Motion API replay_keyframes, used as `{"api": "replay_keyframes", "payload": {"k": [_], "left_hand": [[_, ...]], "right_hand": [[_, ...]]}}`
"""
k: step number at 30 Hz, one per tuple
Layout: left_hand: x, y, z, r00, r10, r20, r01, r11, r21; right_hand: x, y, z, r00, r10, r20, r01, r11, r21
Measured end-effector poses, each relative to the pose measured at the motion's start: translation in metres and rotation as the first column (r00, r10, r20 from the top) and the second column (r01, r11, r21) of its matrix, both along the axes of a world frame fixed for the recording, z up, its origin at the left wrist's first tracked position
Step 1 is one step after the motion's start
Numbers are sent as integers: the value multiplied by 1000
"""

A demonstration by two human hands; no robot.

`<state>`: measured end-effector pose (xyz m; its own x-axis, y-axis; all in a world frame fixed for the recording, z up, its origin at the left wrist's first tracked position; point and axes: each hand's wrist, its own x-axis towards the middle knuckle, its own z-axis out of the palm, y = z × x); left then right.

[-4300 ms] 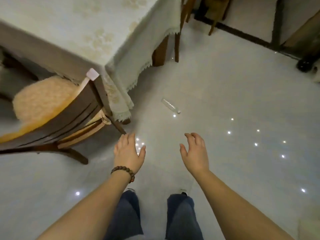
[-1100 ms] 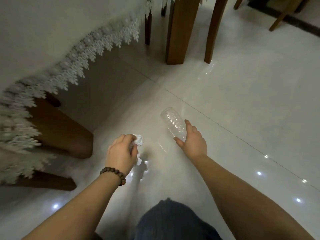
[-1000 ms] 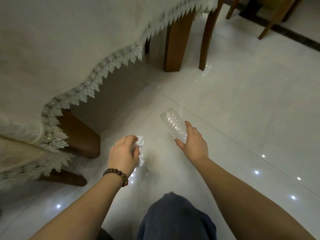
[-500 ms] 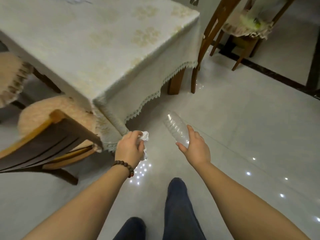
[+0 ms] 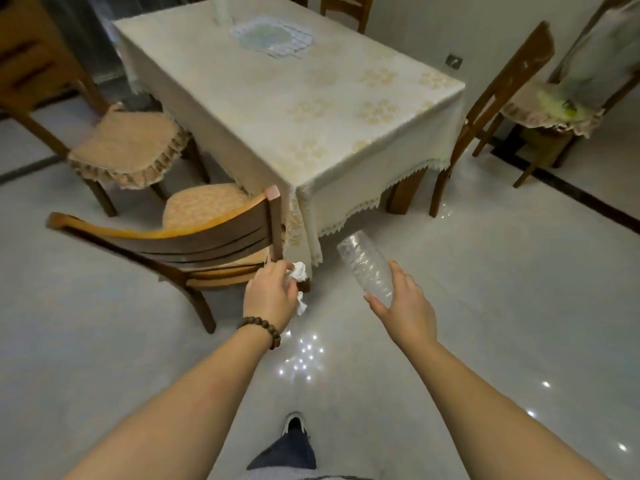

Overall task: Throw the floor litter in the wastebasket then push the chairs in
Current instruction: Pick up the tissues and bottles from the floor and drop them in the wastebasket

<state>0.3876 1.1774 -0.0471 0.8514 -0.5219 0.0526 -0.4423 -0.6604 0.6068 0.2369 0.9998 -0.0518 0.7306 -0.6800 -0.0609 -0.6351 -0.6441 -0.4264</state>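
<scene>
My left hand (image 5: 272, 296), with a bead bracelet on the wrist, is closed around a crumpled white tissue (image 5: 298, 273). My right hand (image 5: 405, 304) grips a clear empty plastic bottle (image 5: 365, 264) near its neck end, base pointing up and away. Just left of my left hand stands a wooden chair (image 5: 194, 237) pulled out from the table, its back toward me. A second cushioned chair (image 5: 128, 150) stands pulled out at the table's left side. No wastebasket is in view.
The table (image 5: 311, 98) carries a cream lace-edged cloth. A wooden chair (image 5: 491, 98) stands at its right side, another cushioned chair (image 5: 554, 112) further right, and one at the far end (image 5: 346, 8). Glossy tile floor spreads in front and to the right.
Since the earliest frame both hands went down to the floor; the right took the bottle and the left the tissue. Over the last second the view rose from floor level to standing height.
</scene>
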Motion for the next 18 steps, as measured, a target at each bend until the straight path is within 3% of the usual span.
{"api": "replay_keyframes", "payload": {"k": [9,18], "left_hand": [[-64,119,-5,958,283,-42,-281,959,42],[-82,280,-1,788,615,-22,-615,789,12]], "right_hand": [[-10,87,-9,964,267,10,-267,963,28],[51,231,-2,800,599,23,-600,799,38]]}}
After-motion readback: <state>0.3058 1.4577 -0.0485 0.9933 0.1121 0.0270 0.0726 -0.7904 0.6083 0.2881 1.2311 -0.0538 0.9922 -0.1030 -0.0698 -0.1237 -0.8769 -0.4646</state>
